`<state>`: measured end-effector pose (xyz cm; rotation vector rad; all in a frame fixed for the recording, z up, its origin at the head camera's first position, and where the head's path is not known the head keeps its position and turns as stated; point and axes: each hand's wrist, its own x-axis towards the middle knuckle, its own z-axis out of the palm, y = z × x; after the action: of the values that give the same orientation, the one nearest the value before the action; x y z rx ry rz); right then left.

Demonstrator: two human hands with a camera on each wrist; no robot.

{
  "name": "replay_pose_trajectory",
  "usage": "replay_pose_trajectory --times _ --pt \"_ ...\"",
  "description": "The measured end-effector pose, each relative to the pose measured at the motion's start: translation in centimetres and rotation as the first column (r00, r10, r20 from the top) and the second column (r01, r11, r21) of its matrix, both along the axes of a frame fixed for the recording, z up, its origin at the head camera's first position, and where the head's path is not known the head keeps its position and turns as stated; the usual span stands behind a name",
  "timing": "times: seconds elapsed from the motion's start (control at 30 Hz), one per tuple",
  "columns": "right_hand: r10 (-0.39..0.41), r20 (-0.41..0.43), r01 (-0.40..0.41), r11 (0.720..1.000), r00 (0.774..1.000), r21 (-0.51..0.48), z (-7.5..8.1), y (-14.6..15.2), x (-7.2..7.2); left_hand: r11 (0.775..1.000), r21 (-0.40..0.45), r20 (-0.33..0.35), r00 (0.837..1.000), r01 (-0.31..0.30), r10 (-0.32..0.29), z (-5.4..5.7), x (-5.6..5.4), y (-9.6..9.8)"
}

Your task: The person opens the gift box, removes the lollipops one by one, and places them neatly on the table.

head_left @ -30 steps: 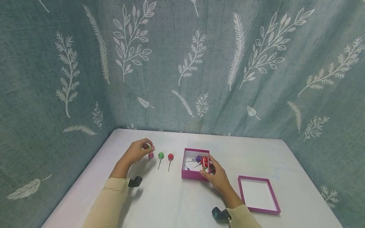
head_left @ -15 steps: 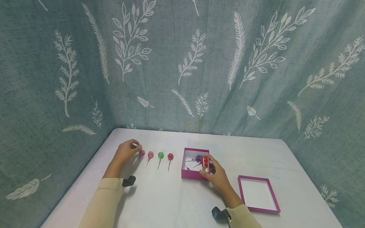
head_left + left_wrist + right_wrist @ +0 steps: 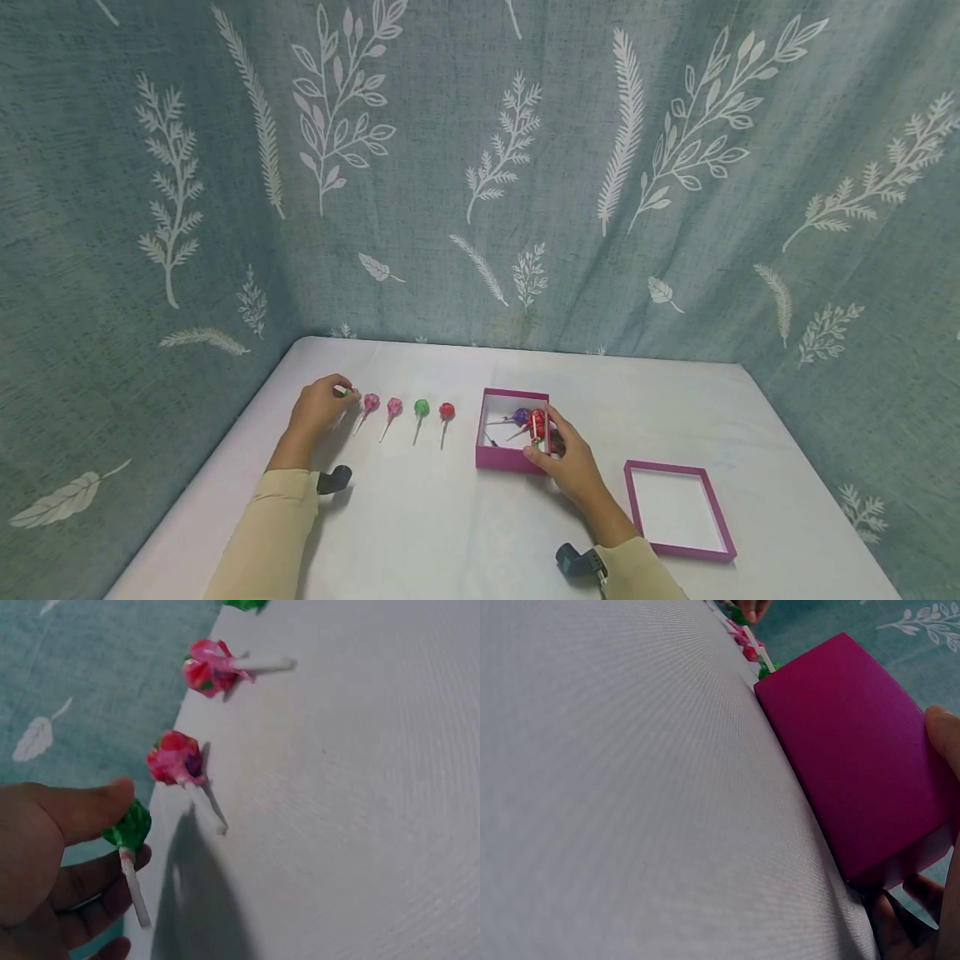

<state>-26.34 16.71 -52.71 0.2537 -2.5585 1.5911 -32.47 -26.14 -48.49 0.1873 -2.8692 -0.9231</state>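
At the left end of a row of lollipops, my left hand (image 3: 320, 406) pinches a green lollipop (image 3: 130, 827) between thumb and fingers, its white stick pointing down in the left wrist view. Beside it lie two pink lollipops (image 3: 371, 402), then another green lollipop (image 3: 422, 407) and a red lollipop (image 3: 447, 410). My right hand (image 3: 572, 458) grips the right side of a magenta box (image 3: 498, 457), thumb at the near side. Inside the box are a purple lollipop (image 3: 521, 417) and red lollipops (image 3: 536, 422); some of the contents are hidden by the rim and fingers.
A magenta-rimmed lid (image 3: 678, 552), white inside, lies on the right of the white table (image 3: 420, 533). Patterned blue-green curtains (image 3: 480, 208) stand behind the table and along its sides.
My left hand has moved left with the green lollipop and come lower beside the row, uncovering the two pink lollipops. The right hand stays on the box.
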Motion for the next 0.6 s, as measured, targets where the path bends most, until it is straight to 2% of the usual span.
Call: replay_pose_trajectory --times 0.23,0.6 --pt "-0.001 -0.009 0.001 1.0 1.0 -0.002 0.0 0.0 0.0 0.999 -0.034 0.004 1.0 -0.03 0.03 -0.8 -0.2 -0.2" --pt "0.004 -0.018 -0.004 1.0 1.0 -0.012 0.0 0.0 0.0 0.994 -0.086 -0.066 0.996 -0.068 0.063 -1.9 -0.7 0.0"
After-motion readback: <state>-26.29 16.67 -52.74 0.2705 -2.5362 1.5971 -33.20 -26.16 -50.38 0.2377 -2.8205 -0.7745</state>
